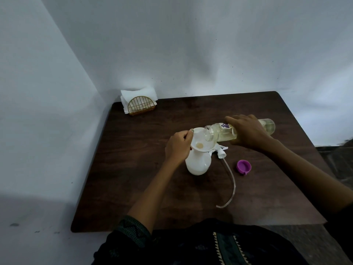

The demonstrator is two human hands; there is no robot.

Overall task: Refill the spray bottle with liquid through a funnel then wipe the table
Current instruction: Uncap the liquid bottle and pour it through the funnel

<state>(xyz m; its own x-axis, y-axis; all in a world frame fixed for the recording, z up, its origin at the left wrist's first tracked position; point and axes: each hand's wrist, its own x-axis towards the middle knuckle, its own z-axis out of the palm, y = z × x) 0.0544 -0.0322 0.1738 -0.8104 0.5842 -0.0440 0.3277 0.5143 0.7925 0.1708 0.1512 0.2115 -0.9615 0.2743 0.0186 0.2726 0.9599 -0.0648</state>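
A white spray bottle (198, 163) stands upright near the middle of a dark wooden table (133, 178), its top off and a white funnel (198, 139) seated in its neck. A small pool of pale amber liquid (199, 145) sits at the funnel's bottom. The person's left hand (178, 148) is closed around the funnel's rim and the bottle's neck, steadying both. The right hand (246, 131) grips a clear refill bottle (219, 131) tipped almost flat, its open mouth resting just over the funnel's far edge; yellowish liquid lies along the bottle's lower side. Just behind and to the right of the spray bottle lies the white trigger head (222, 151), its clear dip tube (231, 180) curving across the table toward the person. A purple cap (244, 166) rests near it, apart from both bottles. In the far left corner, against white walls, a gold wire holder (140, 107) keeps a stack of white napkins (138, 93) upright. Patterned dark sleeves frame the lower edge of the view.
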